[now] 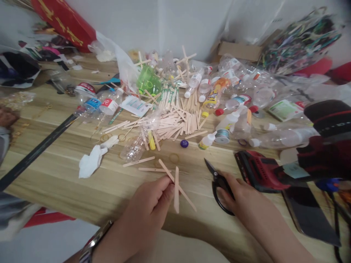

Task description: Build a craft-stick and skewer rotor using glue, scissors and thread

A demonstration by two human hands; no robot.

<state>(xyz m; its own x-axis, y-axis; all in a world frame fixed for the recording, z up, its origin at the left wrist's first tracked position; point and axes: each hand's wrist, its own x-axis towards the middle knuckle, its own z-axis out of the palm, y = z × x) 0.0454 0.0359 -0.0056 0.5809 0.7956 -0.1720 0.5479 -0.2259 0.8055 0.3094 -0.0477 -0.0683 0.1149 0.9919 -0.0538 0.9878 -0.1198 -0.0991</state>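
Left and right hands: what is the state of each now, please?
Left hand: closed, holding two crossed wooden sticks.
Right hand: touching black scissors at the handles; whether closed cannot be told.

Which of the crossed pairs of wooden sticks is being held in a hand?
The pair nearest the camera, pinched in the left hand; the other crosses are farther back, near the plastic bottles, with no hand on them.

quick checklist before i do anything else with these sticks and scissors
1. Left hand holds the crossed sticks: ok.
2. Sticks fastened where they cross: cannot tell.
3. Right hand on the handles of the scissors: ok.
4. Scissors' tip apart from the crossed sticks: ok.
5. Space just beyond the left hand free of loose sticks: not ok, two lie there.
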